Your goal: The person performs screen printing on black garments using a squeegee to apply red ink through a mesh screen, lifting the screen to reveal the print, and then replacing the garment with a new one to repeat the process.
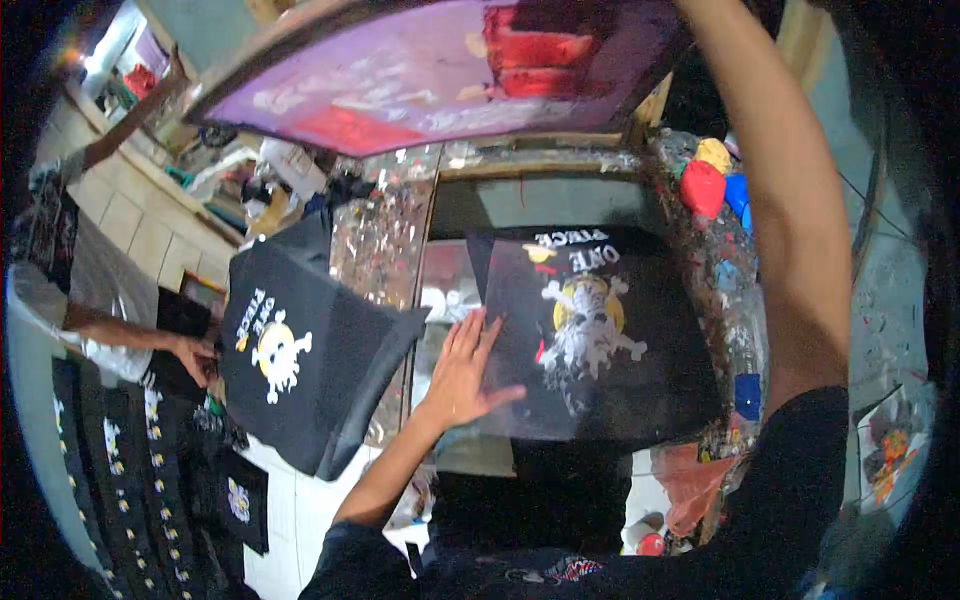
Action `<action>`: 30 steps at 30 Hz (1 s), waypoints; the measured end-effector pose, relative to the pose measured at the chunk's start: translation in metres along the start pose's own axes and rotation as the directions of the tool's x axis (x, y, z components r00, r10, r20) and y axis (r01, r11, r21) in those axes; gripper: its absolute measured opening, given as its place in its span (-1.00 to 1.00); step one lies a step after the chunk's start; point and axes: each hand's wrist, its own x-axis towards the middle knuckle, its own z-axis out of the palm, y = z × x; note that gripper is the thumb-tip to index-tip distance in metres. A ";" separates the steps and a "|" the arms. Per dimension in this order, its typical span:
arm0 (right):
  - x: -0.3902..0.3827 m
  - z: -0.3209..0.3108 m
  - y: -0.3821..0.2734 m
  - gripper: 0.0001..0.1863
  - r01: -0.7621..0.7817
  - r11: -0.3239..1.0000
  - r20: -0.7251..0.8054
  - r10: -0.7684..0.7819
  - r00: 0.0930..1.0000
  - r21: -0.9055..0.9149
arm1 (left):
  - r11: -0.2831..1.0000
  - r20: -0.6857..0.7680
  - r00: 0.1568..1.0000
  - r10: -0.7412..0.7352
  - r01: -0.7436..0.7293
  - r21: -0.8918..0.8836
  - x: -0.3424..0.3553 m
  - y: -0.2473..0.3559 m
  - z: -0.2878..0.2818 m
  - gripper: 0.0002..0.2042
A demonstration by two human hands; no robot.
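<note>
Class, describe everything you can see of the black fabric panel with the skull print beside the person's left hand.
The black fabric panel looks matte and lies spread, print upward, on a flat grey surface. It bears a white skull-and-crossbones print with yellow behind, patchy toward its lower part, white lettering beyond, and small red marks to the left. The bare left hand, fingers spread, is at its left edge; whether it presses is unclear.

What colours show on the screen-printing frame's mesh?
The mesh is purple with red and white patches; see the head view.

2 blk cloths (660,385) w/ wht & yel skull prints (592,322); purple screen (430,75) w/ red & wht smears (370,128).
</note>
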 end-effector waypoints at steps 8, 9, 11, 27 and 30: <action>0.006 0.001 0.004 -0.10 -0.016 1.000 0.037 0.017 0.999 -0.021 | 0.991 0.189 0.981 0.053 -0.075 0.110 -0.005 -0.009 0.002 0.25; 0.008 0.006 0.008 -0.10 0.002 1.000 0.004 -0.001 1.000 -0.012 | 0.992 0.191 0.980 0.059 -0.080 0.102 -0.010 -0.009 0.003 0.25; 0.010 0.006 0.009 -0.09 -0.007 1.000 -0.015 0.007 1.000 -0.021 | 0.991 0.215 0.974 0.073 -0.096 0.096 -0.015 -0.007 0.002 0.25; 0.013 0.007 0.007 0.19 -0.065 0.998 0.011 0.065 0.998 -0.022 | 0.989 0.230 0.972 0.039 -0.070 0.128 -0.025 -0.003 0.000 0.27; 0.008 -0.001 0.004 0.21 -0.051 0.999 0.056 0.051 0.997 -0.007 | 0.989 0.230 0.973 0.038 -0.070 0.133 -0.027 -0.004 0.000 0.27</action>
